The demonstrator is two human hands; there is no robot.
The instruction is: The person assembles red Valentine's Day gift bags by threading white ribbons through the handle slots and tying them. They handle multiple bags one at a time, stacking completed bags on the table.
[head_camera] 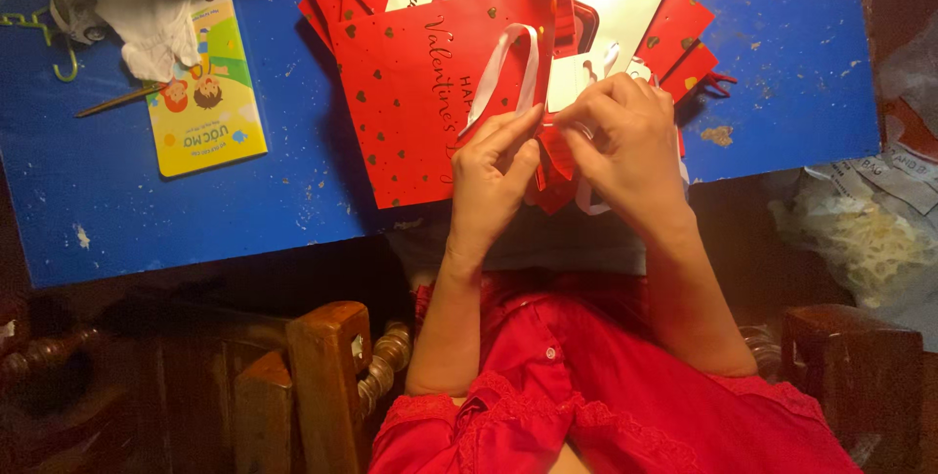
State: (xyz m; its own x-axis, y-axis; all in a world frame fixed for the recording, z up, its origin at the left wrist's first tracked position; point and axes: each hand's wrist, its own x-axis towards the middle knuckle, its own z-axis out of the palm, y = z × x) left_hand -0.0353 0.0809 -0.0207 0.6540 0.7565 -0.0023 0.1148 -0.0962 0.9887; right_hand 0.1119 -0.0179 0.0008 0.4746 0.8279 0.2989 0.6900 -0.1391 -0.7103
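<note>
Head view: left hand (493,176) and right hand (625,137) close together at frame centre, pinching folded red paper piece (557,156) beside red gift bag (440,83) on blue table (98,191). Mid-fold, probably; next needs firm crease.

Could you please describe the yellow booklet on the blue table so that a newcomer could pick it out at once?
Start at the blue table and look to its left part, away from the pile of red gift bags. The yellow booklet lies flat there, partly under a crumpled white cloth. It is the only yellow thing, with two cartoon children on its cover.
</note>
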